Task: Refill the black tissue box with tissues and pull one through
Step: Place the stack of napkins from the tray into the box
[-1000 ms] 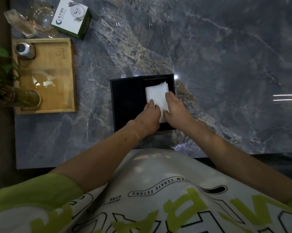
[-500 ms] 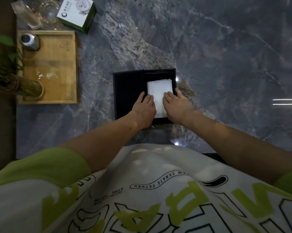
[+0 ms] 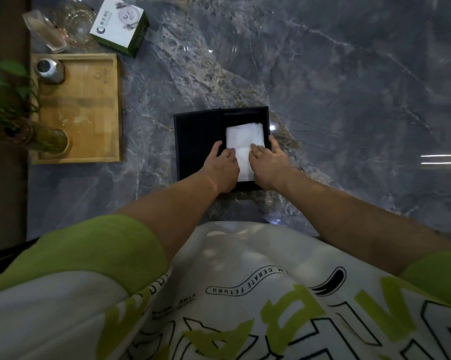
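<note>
both hands (image 3: 223,166) (image 3: 267,165) press white tissues (image 3: 244,136) into open black tissue box (image 3: 197,141)

The person's white shirt (image 3: 245,294) carries an oval badge, seen upside down, lettered "CERATE FETURU". A white-and-green carton (image 3: 119,24) at the marble table's (image 3: 349,74) far left edge bears print too small to read.

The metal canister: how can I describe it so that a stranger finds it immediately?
Find the wooden tray at the table's left side. The metal canister stands in its far left corner. It is small, silver and faceted, unlike the clear glassware and the white-and-green box beyond the tray.
</note>
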`<state>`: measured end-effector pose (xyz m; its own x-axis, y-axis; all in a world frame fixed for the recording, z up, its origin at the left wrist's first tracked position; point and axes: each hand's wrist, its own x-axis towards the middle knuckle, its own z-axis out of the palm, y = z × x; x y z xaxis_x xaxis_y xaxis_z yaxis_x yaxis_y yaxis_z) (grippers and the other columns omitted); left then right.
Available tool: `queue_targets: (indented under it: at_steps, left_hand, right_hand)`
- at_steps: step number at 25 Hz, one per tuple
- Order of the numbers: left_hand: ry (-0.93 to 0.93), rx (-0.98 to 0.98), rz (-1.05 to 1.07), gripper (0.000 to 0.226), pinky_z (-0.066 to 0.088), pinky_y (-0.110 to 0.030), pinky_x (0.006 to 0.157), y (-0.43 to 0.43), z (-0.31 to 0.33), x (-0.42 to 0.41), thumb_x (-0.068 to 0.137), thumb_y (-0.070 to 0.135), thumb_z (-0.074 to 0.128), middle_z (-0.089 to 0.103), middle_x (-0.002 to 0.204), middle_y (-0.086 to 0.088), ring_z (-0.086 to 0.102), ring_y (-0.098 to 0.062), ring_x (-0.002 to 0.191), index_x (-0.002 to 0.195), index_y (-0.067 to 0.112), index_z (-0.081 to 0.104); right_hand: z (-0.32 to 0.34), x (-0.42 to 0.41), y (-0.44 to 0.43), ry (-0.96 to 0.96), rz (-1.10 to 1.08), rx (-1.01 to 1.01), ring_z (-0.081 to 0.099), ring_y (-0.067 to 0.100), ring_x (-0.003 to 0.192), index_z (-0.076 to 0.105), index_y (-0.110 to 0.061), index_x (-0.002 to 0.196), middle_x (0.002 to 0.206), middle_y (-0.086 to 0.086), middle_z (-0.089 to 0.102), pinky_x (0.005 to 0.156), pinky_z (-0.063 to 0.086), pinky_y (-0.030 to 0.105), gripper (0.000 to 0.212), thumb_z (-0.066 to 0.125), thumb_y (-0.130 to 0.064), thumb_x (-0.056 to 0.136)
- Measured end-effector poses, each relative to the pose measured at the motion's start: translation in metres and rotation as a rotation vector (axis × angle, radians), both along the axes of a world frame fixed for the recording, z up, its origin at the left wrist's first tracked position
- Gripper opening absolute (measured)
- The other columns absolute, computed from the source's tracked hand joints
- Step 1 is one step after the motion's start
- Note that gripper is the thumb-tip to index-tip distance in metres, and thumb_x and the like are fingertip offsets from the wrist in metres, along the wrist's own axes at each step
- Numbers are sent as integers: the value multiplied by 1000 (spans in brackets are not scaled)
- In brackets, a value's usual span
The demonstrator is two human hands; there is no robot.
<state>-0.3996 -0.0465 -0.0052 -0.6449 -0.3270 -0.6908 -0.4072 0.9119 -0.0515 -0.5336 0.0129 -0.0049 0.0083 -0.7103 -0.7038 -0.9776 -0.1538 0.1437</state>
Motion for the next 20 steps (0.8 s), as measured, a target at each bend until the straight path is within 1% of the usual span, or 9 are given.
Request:
queue_targets:
  at_steps: [3,5,7,9,12,15,16,18,20]
  left_hand:
    - [179,93,51,62,1,-47,120,-8,1,12,97,28,38,12,162,-12,12,-24,149,152,7,18]
    - [406,160,184,60,10,-43,122,-11,-2,28,99,24,38,10,162,-13,12,-26,149,153,8,17]
    - [618,138,321,60,22,-46,119,-13,-9,49,96,21,43,14,160,-19,19,-34,147,152,7,22]
    - [733,44,454,62,29,-52,115,-12,-17,70,92,16,48,19,155,-30,25,-44,142,149,3,28]
    - [761,5,768,66,20,-48,119,-6,-17,93,95,17,51,13,156,-29,17,-43,145,151,3,20]
    - [805,155,1193,73,8,-36,119,-4,-12,99,97,25,52,9,160,-21,10,-33,149,154,7,10]
    - [828,237,1354,73,10,-34,120,-5,-11,99,98,29,50,14,160,-18,15,-29,148,154,7,9]
    - [858,410,1642,69,24,-39,119,-8,-13,97,98,39,45,35,152,-10,34,-25,140,154,12,15]
    - [899,576,1857,59,38,-44,109,-12,-14,97,95,45,42,54,135,-12,50,-29,125,144,12,37]
  right_hand:
    - [-2,-4,5,-177,-105,-131,20,23,148,27,-4,148,160,15,18,120,-3,49,62,47,-24,94]
    - [-4,-9,14,-421,-297,-264,22,28,147,29,-3,148,160,16,17,120,12,43,60,48,-14,92]
    - [-5,-12,25,-606,-482,-401,24,33,146,30,-2,148,160,17,17,117,26,40,59,47,-6,92]
    - [-3,-11,36,-681,-612,-509,22,31,146,31,-3,149,160,16,18,116,27,37,57,45,-4,93]
    - [-4,-7,46,-697,-743,-577,20,25,147,27,-9,151,161,11,17,116,23,33,58,42,-7,95]
    - [-10,-5,47,-796,-869,-608,31,26,142,24,-12,152,157,8,24,112,27,32,59,40,-12,95]
    - [-11,-5,46,-860,-957,-623,36,27,139,23,-13,152,155,7,29,110,30,33,59,39,-15,95]
    - [-10,-2,42,-920,-1203,-622,40,22,136,24,-13,152,153,7,35,111,36,36,58,41,-20,97]
    - [-6,-3,38,-895,-1385,-575,44,19,133,29,-10,150,150,8,41,109,36,32,55,44,-27,100]
